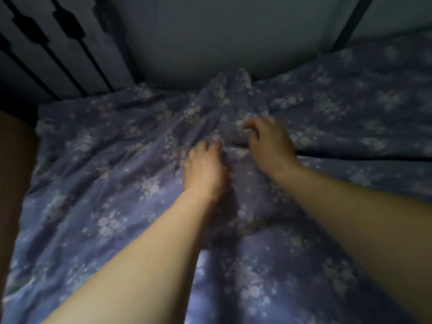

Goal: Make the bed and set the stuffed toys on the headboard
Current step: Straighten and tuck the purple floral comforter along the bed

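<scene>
Both hands sit mid-bed on the rumpled floral quilt. Left hand has its fingertips curled into a fold; right hand pinches a ridge. Dim, blurred light hides the fingertips. Slatted headboard is cut off top left.

Wall: plain grey-blue, straight beyond the grip, top of frame. Slatted panel: pale boards w/ dark shaped gaps, far upper left of the grip, leaning at an angle in this wide view. Dark bar: thin, slanted, upper right of the grip, crossing the wall. Brown surface: far left of the grip, at frame edge; too dim and blurred to tell what it is.
</scene>
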Tool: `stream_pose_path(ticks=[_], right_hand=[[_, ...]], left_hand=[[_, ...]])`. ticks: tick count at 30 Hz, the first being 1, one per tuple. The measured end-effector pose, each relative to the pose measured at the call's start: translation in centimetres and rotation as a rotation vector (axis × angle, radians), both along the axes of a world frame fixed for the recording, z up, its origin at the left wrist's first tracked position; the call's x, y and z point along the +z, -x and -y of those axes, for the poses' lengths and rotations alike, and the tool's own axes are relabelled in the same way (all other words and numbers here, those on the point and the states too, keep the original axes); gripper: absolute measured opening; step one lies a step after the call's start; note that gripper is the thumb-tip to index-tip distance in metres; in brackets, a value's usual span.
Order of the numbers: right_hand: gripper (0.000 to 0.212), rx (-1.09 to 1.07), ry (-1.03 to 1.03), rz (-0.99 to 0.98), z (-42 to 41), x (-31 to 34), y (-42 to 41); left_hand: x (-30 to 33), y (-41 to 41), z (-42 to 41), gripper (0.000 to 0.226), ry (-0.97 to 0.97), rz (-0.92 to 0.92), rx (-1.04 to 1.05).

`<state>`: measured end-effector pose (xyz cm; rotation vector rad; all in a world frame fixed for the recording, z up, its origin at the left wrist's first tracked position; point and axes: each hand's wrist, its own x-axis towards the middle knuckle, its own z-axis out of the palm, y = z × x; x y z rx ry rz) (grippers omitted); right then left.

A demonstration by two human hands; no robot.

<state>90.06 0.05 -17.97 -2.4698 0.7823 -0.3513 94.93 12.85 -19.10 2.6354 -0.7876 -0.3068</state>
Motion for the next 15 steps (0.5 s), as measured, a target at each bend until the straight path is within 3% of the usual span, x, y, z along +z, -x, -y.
stream_pose_path(ticks=[3,5,7,11,15], right_hand=[[0.029,-0.019,0.029,-0.017,3.9,-0.9,-1.1],[0.03,-0.031,0.059,-0.009,6.5,-1.6,-2.2],[0.031,-0.043,0.044,-0.004,8.5,-2.3,-3.4],[0.031,-0.023,0.034,-0.009,11.7,-3.1,-6.2],[0.045,-0.012,-0.057,-0.114,14.6,-3.8,-9.4]], left_hand=[[-2.1,-1.0,3.7,0.038,-0.103,0.034,-0.093],[-2.9,-1.7,5.8,0.045,-0.108,-0.026,-0.101],[-3.0,-3.0,7.3,0.061,-0.142,-0.133,-0.043],[-3.2,-7.6,9.6,0.107,-0.396,-0.248,-0.066],[-3.2,-10.2,10.8,0.139,-0.495,-0.466,0.006]])
